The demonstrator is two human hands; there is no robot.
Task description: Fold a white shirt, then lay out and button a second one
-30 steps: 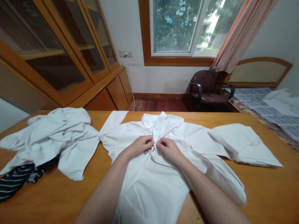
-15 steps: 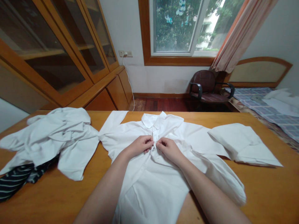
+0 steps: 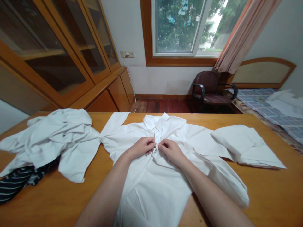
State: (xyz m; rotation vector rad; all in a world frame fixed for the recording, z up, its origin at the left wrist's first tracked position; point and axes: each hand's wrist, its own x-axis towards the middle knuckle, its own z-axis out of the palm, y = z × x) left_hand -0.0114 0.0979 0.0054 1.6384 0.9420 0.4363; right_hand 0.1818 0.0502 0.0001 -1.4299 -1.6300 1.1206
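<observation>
A white collared shirt [image 3: 151, 189] lies front up on the wooden table [image 3: 267, 195], its collar toward the far edge and its sleeves out to the sides. My left hand [image 3: 143, 146] pinches the front edge of the shirt below the collar, fingers curled. Opposite it, my right hand [image 3: 170, 149] pinches the same front strip between thumb and forefinger. The two hands almost meet at the middle of the shirt. Whatever button sits between the fingertips is too small and covered to make out.
A rumpled pile of white clothing [image 3: 54, 135] lies at the left, touching the shirt's sleeve, with a black striped cloth [image 3: 16, 183] under it. A folded white garment [image 3: 248, 145] rests at the right. Beyond the table stand a chair [image 3: 210, 88] and a glass-door cabinet [image 3: 94, 80].
</observation>
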